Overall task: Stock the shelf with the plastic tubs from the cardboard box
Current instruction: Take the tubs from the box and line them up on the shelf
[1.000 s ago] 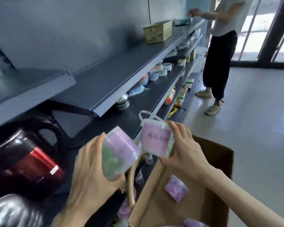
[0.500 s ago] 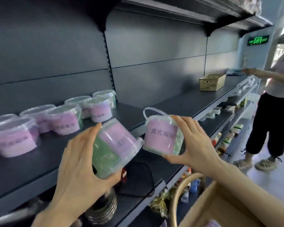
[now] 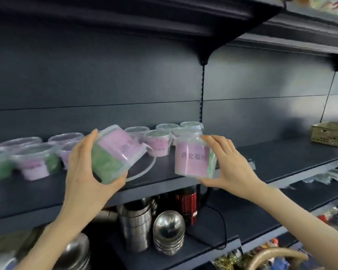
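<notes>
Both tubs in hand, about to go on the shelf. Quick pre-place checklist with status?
1. Left hand grips left tub: ok.
2. Right hand grips right tub: ok.
3. Left tub upright: not ok, tilted.
4. Right tub upright: ok, near enough.
5. Bare shelf to the right of the stocked row: ok.
6. Lids shut tight: cannot tell.
</notes>
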`<state>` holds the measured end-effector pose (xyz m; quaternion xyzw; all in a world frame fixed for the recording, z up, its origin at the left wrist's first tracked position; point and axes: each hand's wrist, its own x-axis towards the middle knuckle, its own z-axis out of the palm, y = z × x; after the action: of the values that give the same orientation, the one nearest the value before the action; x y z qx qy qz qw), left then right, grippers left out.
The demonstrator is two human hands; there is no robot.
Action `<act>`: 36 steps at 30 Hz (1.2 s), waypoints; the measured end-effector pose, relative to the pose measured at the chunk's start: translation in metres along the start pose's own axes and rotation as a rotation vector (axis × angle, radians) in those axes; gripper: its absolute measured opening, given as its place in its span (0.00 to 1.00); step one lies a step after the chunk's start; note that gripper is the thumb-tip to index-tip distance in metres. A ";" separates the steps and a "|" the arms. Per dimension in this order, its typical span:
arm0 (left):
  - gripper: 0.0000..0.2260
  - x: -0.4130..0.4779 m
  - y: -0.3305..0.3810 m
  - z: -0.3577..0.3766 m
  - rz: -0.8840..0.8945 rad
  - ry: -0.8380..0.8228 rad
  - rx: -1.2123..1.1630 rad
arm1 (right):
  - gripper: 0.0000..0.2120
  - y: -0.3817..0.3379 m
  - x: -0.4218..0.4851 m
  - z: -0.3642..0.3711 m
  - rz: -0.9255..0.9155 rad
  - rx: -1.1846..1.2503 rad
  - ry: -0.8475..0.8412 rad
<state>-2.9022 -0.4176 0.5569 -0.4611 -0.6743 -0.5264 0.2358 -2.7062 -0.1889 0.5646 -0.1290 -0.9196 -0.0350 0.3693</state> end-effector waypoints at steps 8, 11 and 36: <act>0.45 -0.008 -0.021 -0.060 -0.152 0.208 0.058 | 0.41 -0.016 0.058 0.031 -0.236 0.102 -0.037; 0.44 -0.013 -0.028 -0.082 -0.157 0.260 0.087 | 0.41 -0.032 0.075 0.042 -0.272 0.168 -0.059; 0.39 -0.048 -0.139 -0.309 -0.128 0.413 0.029 | 0.42 -0.276 0.147 0.133 -0.418 0.203 0.018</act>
<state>-3.0527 -0.7245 0.5535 -0.2960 -0.6472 -0.6138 0.3417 -2.9697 -0.4024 0.5776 0.1025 -0.9219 -0.0191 0.3731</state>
